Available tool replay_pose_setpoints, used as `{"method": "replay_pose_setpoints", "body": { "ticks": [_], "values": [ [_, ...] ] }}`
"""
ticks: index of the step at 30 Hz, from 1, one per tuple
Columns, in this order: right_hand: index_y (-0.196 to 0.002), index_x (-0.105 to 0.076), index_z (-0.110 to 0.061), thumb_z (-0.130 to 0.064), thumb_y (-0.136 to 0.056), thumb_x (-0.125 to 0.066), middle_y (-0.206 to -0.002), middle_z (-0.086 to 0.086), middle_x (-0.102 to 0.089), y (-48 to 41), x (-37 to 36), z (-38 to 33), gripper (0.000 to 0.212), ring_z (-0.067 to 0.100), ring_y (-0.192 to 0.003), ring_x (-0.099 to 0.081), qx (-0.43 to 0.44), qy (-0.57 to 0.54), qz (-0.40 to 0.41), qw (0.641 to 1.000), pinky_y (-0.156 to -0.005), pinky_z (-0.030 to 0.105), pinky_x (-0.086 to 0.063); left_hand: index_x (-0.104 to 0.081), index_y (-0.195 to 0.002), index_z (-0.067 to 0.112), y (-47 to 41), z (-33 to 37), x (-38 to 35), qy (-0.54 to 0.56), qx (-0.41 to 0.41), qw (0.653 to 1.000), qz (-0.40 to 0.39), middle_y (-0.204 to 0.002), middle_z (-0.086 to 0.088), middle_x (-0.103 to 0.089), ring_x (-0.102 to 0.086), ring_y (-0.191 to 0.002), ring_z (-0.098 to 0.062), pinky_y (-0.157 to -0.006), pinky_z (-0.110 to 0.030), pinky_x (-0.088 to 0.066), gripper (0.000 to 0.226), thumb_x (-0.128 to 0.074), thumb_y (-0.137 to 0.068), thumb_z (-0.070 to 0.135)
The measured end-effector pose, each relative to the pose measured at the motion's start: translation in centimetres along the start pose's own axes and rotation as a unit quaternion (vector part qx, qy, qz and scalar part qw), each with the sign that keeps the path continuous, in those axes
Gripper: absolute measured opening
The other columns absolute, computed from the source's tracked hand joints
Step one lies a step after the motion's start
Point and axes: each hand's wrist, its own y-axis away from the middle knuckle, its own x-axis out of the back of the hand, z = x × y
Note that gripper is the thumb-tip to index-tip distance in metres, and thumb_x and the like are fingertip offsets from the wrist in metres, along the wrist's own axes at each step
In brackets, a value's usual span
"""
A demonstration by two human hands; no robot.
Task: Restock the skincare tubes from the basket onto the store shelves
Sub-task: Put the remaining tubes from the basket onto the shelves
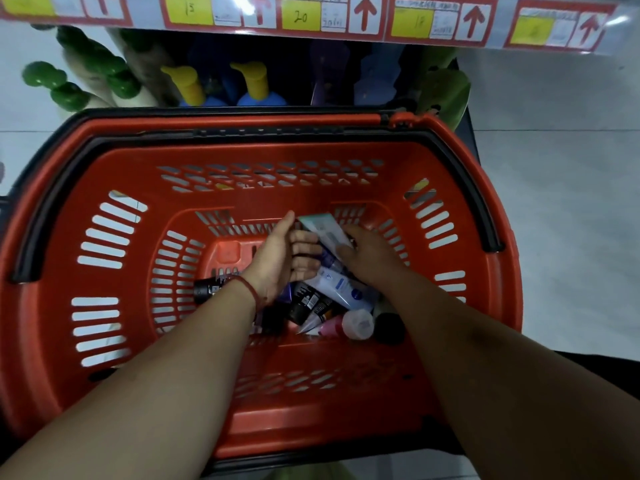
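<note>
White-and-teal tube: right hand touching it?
Touching. Head view: the right hand lays its thumb across the white-and-teal tube, fingers curled behind its far edge; no gap shows.

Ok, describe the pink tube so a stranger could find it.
Look in the red basket, at the heap of tubes on its floor. At the heap's near edge lies the pink tube; it alone is pink, with a frosted cap.
</note>
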Motion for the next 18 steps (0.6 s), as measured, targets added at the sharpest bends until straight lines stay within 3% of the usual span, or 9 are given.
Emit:
{"method": "replay_pose_setpoints", "body": {
  "ticks": [2, 3, 4, 5, 7, 9, 11, 15, 18],
  "values": [
    [-0.135, -0.057, -0.014, -0.025, -0.1, -0.055, -0.13, 0.012, -0.065, -0.1, -0.1, 0.1, 0.036, 0.027, -0.112, -0.062, -0.02, -0.004, -0.004, 1.0, -0.086, 0.031, -0.049, -0.065, -0.089, 0.012, -0.6, -0.9, 0.1, -0.062, -0.047, 0.995, 0.065, -0.075, -0.008, -0.066, -0.063, -0.066, -0.027, -0.066, -0.032, -0.051, 0.04, -0.04, -0.104, 0.04],
    [-0.135, -0.056, -0.013, -0.025, -0.099, -0.056, -0.131, 0.013, -0.064, -0.1, -0.1, 0.1, 0.038, 0.029, -0.113, -0.062, -0.029, -0.008, -0.007, 1.0, -0.089, 0.034, -0.052, -0.064, -0.089, 0.015, -1.0, -1.5, 0.4, -0.188, -0.096, 0.973, 0.091, -0.08, -0.007, -0.068, -0.065, -0.074, -0.028, -0.068, -0.033, -0.052, 0.026, -0.046, -0.1, 0.03],
    [-0.135, -0.056, -0.011, -0.025, -0.099, -0.056, -0.132, 0.014, -0.063, -0.1, -0.1, 0.2, 0.039, 0.029, -0.114, -0.062, -0.038, -0.012, -0.006, 0.999, -0.09, 0.036, -0.053, -0.063, -0.089, 0.019, -1.3, -2.1, 0.8, -0.355, -0.145, 0.919, 0.093, -0.088, -0.006, -0.07, -0.067, -0.084, -0.028, -0.072, -0.033, -0.052, 0.013, -0.051, -0.094, 0.023],
    [-0.134, -0.056, -0.01, -0.025, -0.098, -0.056, -0.131, 0.014, -0.063, -0.1, -0.2, 0.3, 0.039, 0.029, -0.113, -0.062, -0.049, -0.015, -0.005, 0.999, -0.09, 0.037, -0.054, -0.062, -0.091, 0.023, -1.4, -2.6, 0.9, -0.519, -0.176, 0.834, 0.07, -0.097, -0.006, -0.07, -0.066, -0.092, -0.029, -0.075, -0.033, -0.051, 0.008, -0.056, -0.089, 0.019],
    [-0.131, -0.057, -0.01, -0.027, -0.096, -0.055, -0.13, 0.014, -0.063, -0.1, -0.2, 0.5, 0.039, 0.029, -0.111, -0.062, -0.065, -0.025, 0.004, 0.998, -0.088, 0.036, -0.054, -0.062, -0.112, 0.025, -1.6, -3.4, 0.3, -0.718, -0.198, 0.667, 0.003, -0.119, -0.005, -0.062, -0.058, -0.111, -0.031, -0.086, -0.038, -0.048, 0.029, -0.061, -0.084, 0.02],
    [-0.127, -0.059, -0.011, -0.032, -0.094, -0.054, -0.128, 0.014, -0.064, -0.2, -0.2, 0.6, 0.04, 0.027, -0.108, -0.062, -0.077, -0.035, 0.017, 0.996, -0.085, 0.034, -0.052, -0.052, -0.138, 0.027, -1.9, -3.7, -1.2, -0.791, -0.215, 0.569, -0.063, -0.136, -0.002, -0.053, -0.049, -0.125, -0.03, -0.101, -0.041, -0.041, 0.055, -0.065, -0.084, 0.029],
    [-0.124, -0.06, -0.01, -0.034, -0.093, -0.055, -0.126, 0.013, -0.064, -0.4, -0.1, 0.7, 0.039, 0.025, -0.104, -0.06, -0.082, -0.042, 0.028, 0.995, -0.081, 0.031, -0.047, -0.043, -0.147, 0.026, -2.6, -3.6, -2.7, -0.833, -0.21, 0.503, -0.09, -0.145, -0.002, -0.047, -0.046, -0.132, -0.029, -0.107, -0.04, -0.035, 0.067, -0.069, -0.086, 0.032],
    [-0.128, -0.06, -0.009, -0.033, -0.094, -0.056, -0.129, 0.012, -0.063, -0.5, 0.4, 0.3, 0.041, 0.024, -0.105, -0.06, -0.09, -0.073, 0.041, 0.992, -0.079, 0.027, -0.041, -0.045, -0.146, 0.022, -3.8, -3.9, -3.7, -0.883, -0.194, 0.418, -0.084, -0.148, -0.002, -0.044, -0.045, -0.131, -0.03, -0.107, -0.042, -0.038, 0.068, -0.073, -0.085, 0.033],
    [-0.121, -0.066, -0.011, -0.033, -0.094, -0.057, -0.122, 0.013, -0.067, -0.6, 0.8, 0.0, 0.036, 0.028, -0.103, -0.061, -0.071, -0.072, 0.028, 0.994, -0.079, 0.026, -0.038, -0.055, -0.137, 0.025, -4.3, -4.2, -2.7, -0.862, -0.14, 0.478, -0.091, -0.142, -0.001, -0.051, -0.05, -0.127, -0.029, -0.105, -0.042, -0.044, 0.076, -0.076, -0.069, 0.052]
  ]
}}
